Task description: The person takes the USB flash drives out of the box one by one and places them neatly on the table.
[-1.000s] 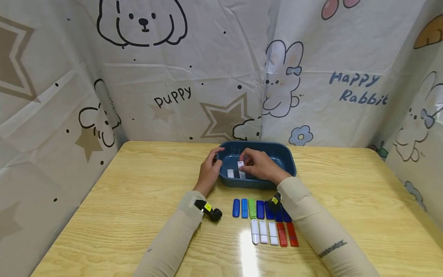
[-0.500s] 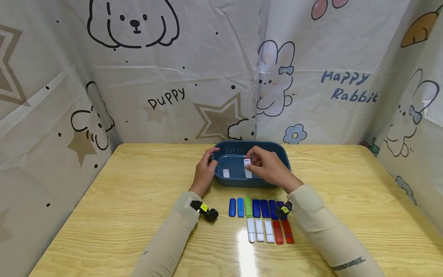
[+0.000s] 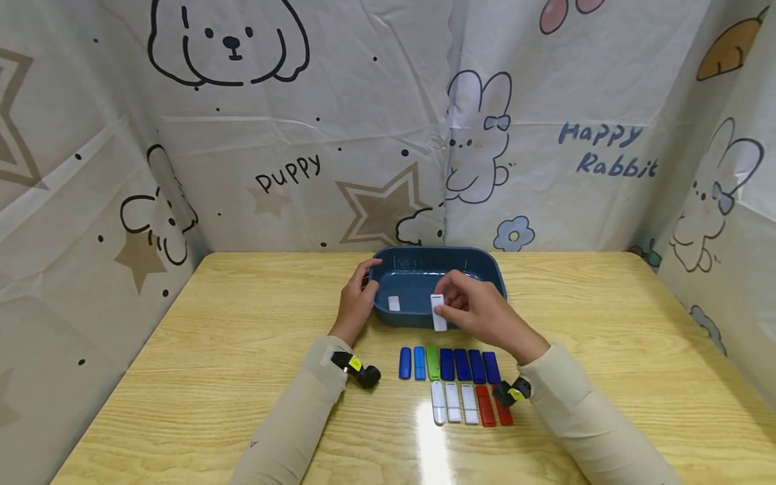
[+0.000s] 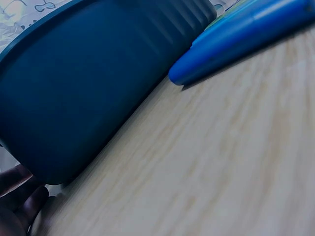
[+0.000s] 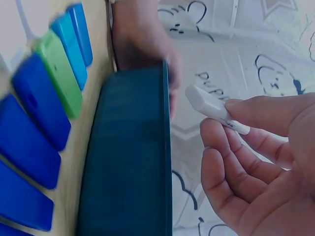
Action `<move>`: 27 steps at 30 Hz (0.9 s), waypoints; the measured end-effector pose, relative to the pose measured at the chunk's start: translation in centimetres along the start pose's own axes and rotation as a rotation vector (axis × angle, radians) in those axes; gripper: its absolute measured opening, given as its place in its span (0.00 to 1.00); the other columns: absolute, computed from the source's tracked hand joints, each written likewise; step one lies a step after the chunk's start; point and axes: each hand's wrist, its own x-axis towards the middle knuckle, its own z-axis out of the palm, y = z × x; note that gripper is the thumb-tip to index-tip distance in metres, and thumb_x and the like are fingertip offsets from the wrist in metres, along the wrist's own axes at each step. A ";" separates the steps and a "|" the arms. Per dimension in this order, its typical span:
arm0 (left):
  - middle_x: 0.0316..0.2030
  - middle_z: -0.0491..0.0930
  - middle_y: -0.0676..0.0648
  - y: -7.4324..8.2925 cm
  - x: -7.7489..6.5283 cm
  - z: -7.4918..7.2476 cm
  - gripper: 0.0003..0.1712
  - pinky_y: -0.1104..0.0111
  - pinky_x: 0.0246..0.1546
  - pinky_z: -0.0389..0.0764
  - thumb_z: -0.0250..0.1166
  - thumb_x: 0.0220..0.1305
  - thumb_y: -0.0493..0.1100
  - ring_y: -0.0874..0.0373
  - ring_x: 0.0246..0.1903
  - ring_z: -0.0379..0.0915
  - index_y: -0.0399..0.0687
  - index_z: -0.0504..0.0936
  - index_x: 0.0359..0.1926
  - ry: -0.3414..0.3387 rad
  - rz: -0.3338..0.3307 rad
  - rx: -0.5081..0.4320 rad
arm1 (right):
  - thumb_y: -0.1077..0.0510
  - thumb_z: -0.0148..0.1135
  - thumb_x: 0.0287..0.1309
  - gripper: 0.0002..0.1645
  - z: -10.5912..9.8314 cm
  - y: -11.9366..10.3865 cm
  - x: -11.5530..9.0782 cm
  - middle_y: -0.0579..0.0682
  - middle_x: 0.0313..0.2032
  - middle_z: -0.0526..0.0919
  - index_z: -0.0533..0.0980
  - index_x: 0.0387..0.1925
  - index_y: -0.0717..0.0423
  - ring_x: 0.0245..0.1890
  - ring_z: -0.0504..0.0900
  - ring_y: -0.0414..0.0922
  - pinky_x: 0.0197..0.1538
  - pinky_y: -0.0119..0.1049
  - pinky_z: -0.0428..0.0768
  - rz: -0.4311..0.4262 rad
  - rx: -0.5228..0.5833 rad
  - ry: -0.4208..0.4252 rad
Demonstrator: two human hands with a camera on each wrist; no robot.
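Observation:
My right hand (image 3: 479, 310) pinches a white USB stick (image 3: 438, 318) between thumb and fingers, over the front rim of a dark blue plastic bin (image 3: 400, 320). In the right wrist view, that stick (image 5: 209, 104) shows its rounded end, with the thumb on top and curled fingers below. My left hand (image 3: 354, 303) grips the bin's left end; the left wrist view shows its fingertips (image 4: 32, 204) by the bin's lower corner. Another white stick (image 3: 394, 304) lies inside the bin at the left.
Before the bin, a row holds a blue stick (image 3: 405, 364), a light blue one (image 3: 419, 364), a green one (image 3: 432, 364) and several dark blue ones (image 3: 463, 366). A nearer row has white sticks (image 3: 453, 403) and red sticks (image 3: 485, 405). Printed cloth hangs behind the table (image 3: 242, 350).
My right hand has carried the white USB stick from inside the bin rightward and toward me, to the front rim. The left hand stays at the bin's left end.

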 end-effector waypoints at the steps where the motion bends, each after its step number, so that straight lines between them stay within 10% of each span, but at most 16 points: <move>1: 0.64 0.69 0.53 0.0 0.0 0.0 0.25 0.54 0.62 0.65 0.49 0.63 0.40 0.53 0.61 0.64 0.60 0.73 0.61 0.000 0.000 0.000 | 0.58 0.65 0.59 0.11 0.1 -0.2 -0.3 0.43 0.31 0.80 0.74 0.43 0.49 0.28 0.78 0.40 0.34 0.34 0.79 -0.008 0.002 -0.008; 27: 0.66 0.67 0.53 -0.1 -0.1 -0.3 0.25 0.55 0.64 0.63 0.49 0.64 0.40 0.54 0.64 0.62 0.59 0.72 0.62 -0.006 0.007 0.001 | 0.58 0.67 0.57 0.14 2.3 -1.0 -3.9 0.42 0.34 0.81 0.73 0.44 0.50 0.31 0.80 0.38 0.36 0.34 0.80 -0.068 0.130 -0.166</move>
